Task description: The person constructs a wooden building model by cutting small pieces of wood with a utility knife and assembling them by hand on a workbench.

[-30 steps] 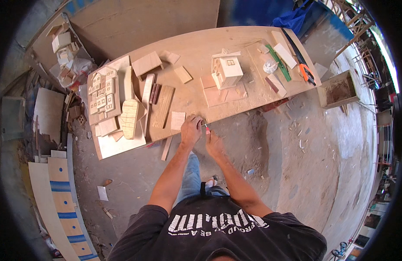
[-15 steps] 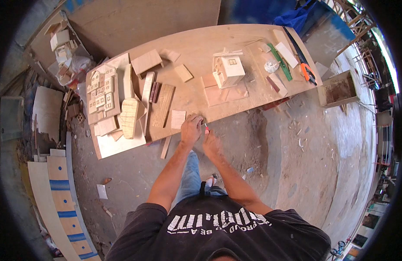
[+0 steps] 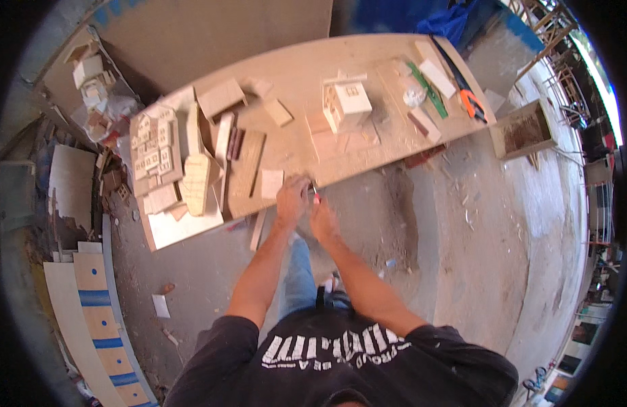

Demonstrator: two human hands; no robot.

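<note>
My left hand (image 3: 294, 197) is closed at the front edge of the plywood worktop (image 3: 342, 163), its fingers on something small that I cannot make out. Just right of it, my right hand (image 3: 321, 221) grips a slim red-handled tool (image 3: 317, 198) with its metal end at that edge. Both are slightly blurred. A small pale square (image 3: 272, 183) lies beside my left hand, with a long plank (image 3: 248, 171) further left. Behind my hands, a miniature wooden house (image 3: 346, 105) stands on thin pinkish boards (image 3: 321, 145).
A model of several small houses (image 3: 152, 146) and offcuts (image 3: 218, 102) cover the worktop's left. At its right lie a green strip (image 3: 427, 88) and an orange-handled saw (image 3: 473, 105). An open box (image 3: 523, 132) stands beyond the right end; a blue-striped panel (image 3: 104, 330) is at lower left.
The whole view has shifted a little, the worktop appearing higher and further left. My hands stay together at the front edge, right hand still on the red-handled tool, now more blurred.
</note>
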